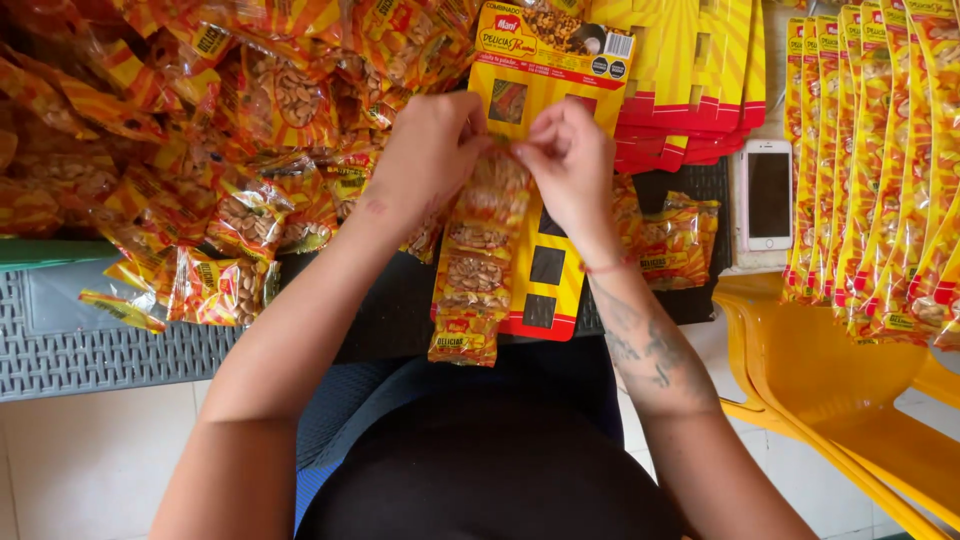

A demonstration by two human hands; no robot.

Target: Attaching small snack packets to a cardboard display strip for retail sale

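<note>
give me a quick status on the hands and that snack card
Left hand and right hand pinch a packet at the card. Packets below already hung. Loose packets left, phone right; nothing blocking.

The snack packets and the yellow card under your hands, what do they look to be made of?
The snack packets: thin glossy plastic film, by the sheen, crinkles and clear windows showing nuts. The yellow card: likely printed cardboard, flat and stiff with clean square cut-outs and a matte-to-satin face. Both the left hand and right hand pinch a packet's top edge at the card.
</note>
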